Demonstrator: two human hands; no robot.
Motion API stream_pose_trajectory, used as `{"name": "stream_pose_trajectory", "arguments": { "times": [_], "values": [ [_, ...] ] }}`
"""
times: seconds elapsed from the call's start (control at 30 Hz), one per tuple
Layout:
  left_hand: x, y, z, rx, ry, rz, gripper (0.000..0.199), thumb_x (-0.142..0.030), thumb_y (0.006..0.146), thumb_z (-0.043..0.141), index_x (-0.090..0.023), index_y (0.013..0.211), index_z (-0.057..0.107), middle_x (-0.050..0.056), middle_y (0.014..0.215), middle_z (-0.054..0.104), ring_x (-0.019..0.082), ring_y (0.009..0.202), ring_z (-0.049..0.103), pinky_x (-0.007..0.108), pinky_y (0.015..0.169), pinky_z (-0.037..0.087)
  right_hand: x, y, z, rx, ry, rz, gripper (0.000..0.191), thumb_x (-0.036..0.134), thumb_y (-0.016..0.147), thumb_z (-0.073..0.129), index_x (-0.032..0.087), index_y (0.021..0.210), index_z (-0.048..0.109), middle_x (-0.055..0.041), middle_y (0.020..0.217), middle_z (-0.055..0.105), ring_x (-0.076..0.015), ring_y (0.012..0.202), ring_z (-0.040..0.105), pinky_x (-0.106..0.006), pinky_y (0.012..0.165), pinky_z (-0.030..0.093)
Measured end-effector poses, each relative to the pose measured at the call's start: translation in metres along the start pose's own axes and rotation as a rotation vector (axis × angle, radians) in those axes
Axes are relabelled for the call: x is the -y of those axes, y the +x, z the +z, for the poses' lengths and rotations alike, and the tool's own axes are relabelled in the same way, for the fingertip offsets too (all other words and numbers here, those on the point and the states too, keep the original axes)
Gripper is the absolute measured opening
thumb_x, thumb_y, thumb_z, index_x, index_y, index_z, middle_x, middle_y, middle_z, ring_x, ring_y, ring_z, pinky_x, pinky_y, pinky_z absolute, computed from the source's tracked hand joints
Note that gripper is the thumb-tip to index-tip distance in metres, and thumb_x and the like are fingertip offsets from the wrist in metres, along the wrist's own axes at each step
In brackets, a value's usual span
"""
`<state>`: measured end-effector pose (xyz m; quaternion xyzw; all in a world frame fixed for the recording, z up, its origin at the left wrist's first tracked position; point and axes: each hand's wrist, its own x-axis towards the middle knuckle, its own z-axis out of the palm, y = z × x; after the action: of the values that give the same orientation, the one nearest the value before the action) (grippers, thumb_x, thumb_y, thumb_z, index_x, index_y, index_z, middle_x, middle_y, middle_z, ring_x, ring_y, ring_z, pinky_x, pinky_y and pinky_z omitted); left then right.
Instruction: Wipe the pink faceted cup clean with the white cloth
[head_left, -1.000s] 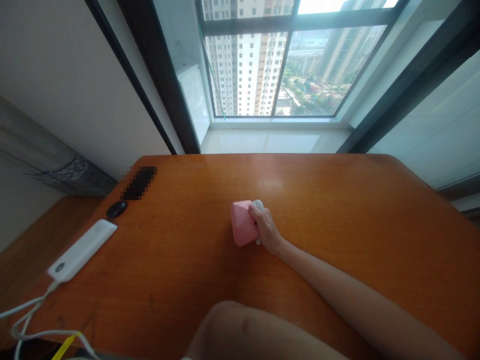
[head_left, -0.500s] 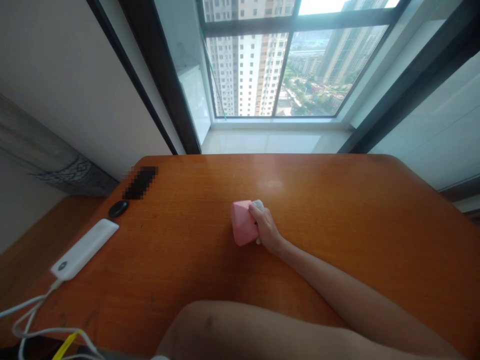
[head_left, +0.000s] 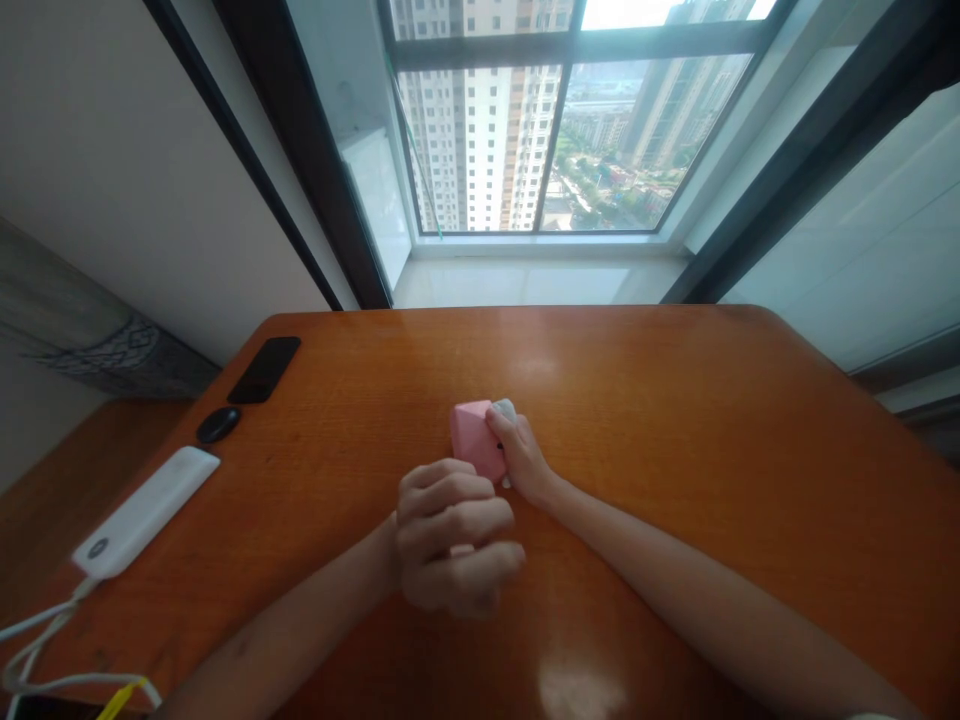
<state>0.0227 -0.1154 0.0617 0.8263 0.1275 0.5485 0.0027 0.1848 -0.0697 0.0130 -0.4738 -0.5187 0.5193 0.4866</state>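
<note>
My right hand is closed around a small pink, blocky object with a whitish rounded part at its far end. The thumb presses on its top, and its exact kind cannot be made out. In front of it, nearer to me, my left hand has its fingers curled in. A pale pinkish spot shows between those fingers, too little to name. The left hand covers the near corner of the pink object from view; whether they touch I cannot tell.
On the wooden table, at the left, lie a black phone, a black oval object and a long white device with white cables. A window stands beyond the far edge.
My left hand has come into view and moved beside the pink object; before, only its forearm crossed the bottom edge. The right hand keeps its hold. The view has shifted slightly right.
</note>
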Motion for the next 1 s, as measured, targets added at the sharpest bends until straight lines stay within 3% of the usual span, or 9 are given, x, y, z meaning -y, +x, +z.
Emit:
{"name": "stream_pose_trajectory", "arguments": {
  "times": [0.07,0.13,0.2,0.27,0.37,0.43,0.57,0.9,1.0],
  "values": [
    [0.031,-0.015,0.002,-0.047,0.079,0.104,0.012,-0.027,0.103,0.054,-0.025,0.110,0.065,0.004,0.104,0.078,0.020,0.092,0.075,0.039,0.089,0.062,-0.002,0.000,0.000,-0.011,-0.001,-0.019,0.059,0.072,0.099,0.054,0.024,0.067,0.045,0.0052,0.062,0.039,-0.0120,0.059,0.036,-0.027,0.053,0.031],
    [0.060,-0.030,0.003,-0.008,0.113,0.119,0.029,-0.038,0.102,0.058,-0.026,0.128,0.063,0.010,0.125,0.076,0.025,0.114,0.073,0.047,0.104,0.059,-0.004,0.001,-0.001,0.003,-0.002,-0.009,0.058,0.072,0.100,0.053,0.023,0.069,0.049,0.0046,0.062,0.042,-0.0125,0.060,0.038,-0.026,0.053,0.032],
    [0.083,-0.043,0.000,0.173,0.107,0.068,0.065,-0.065,0.100,0.062,-0.025,0.151,0.052,0.017,0.146,0.067,0.033,0.136,0.065,0.056,0.120,0.050,-0.006,0.000,-0.001,0.022,0.006,0.021,0.058,0.074,0.100,0.051,0.023,0.072,0.052,0.0041,0.062,0.045,-0.0129,0.058,0.039,-0.026,0.050,0.031],
    [0.096,-0.052,-0.006,0.330,0.087,0.038,0.104,-0.084,0.087,0.072,-0.022,0.164,0.039,0.024,0.158,0.056,0.040,0.151,0.053,0.062,0.128,0.041,-0.006,0.000,-0.001,0.023,0.019,0.040,0.059,0.076,0.099,0.052,0.023,0.074,0.053,0.0040,0.061,0.047,-0.0128,0.057,0.039,-0.026,0.048,0.030],
    [0.103,-0.059,-0.010,0.462,0.073,-0.036,0.130,-0.082,0.072,0.088,-0.029,0.172,0.023,0.026,0.171,0.040,0.045,0.160,0.042,0.068,0.129,0.040,-0.003,-0.001,0.000,0.027,0.025,0.061,0.060,0.079,0.097,0.052,0.023,0.075,0.054,0.0041,0.060,0.047,-0.0124,0.054,0.040,-0.025,0.045,0.029],
    [0.103,-0.062,-0.009,0.487,0.072,-0.093,0.126,-0.069,0.076,0.094,-0.032,0.172,0.020,0.025,0.174,0.035,0.044,0.160,0.043,0.064,0.125,0.048,-0.001,-0.001,0.000,0.030,0.018,0.073,0.062,0.081,0.095,0.051,0.023,0.075,0.053,0.0039,0.059,0.047,-0.0123,0.053,0.040,-0.025,0.044,0.029],
    [0.099,-0.067,-0.002,0.451,0.037,-0.172,0.113,-0.045,0.080,0.098,-0.035,0.166,0.027,0.022,0.169,0.039,0.041,0.155,0.050,0.059,0.119,0.057,0.003,0.000,0.000,0.014,0.021,0.065,0.063,0.083,0.094,0.052,0.023,0.075,0.052,0.0034,0.061,0.048,-0.0126,0.055,0.042,-0.024,0.044,0.030],
    [0.090,-0.063,0.006,0.358,-0.152,-0.437,0.120,-0.047,0.060,0.107,-0.034,0.157,0.037,0.019,0.165,0.043,0.043,0.151,0.054,0.060,0.118,0.057,-0.012,0.001,-0.002,0.014,0.060,0.076,0.062,0.083,0.094,0.054,0.022,0.084,0.059,0.0035,0.064,0.050,-0.0116,0.050,0.039,-0.023,0.040,0.031],
    [0.084,-0.061,0.008,0.315,-0.250,-0.597,0.114,-0.052,0.067,0.100,-0.030,0.158,0.037,0.019,0.157,0.053,0.042,0.140,0.062,0.059,0.113,0.058,-0.010,-0.001,-0.003,0.040,0.042,0.058,0.061,0.081,0.095,0.055,0.021,0.083,0.060,0.0027,0.064,0.051,-0.0123,0.052,0.042,-0.023,0.040,0.032]
  ]
}}
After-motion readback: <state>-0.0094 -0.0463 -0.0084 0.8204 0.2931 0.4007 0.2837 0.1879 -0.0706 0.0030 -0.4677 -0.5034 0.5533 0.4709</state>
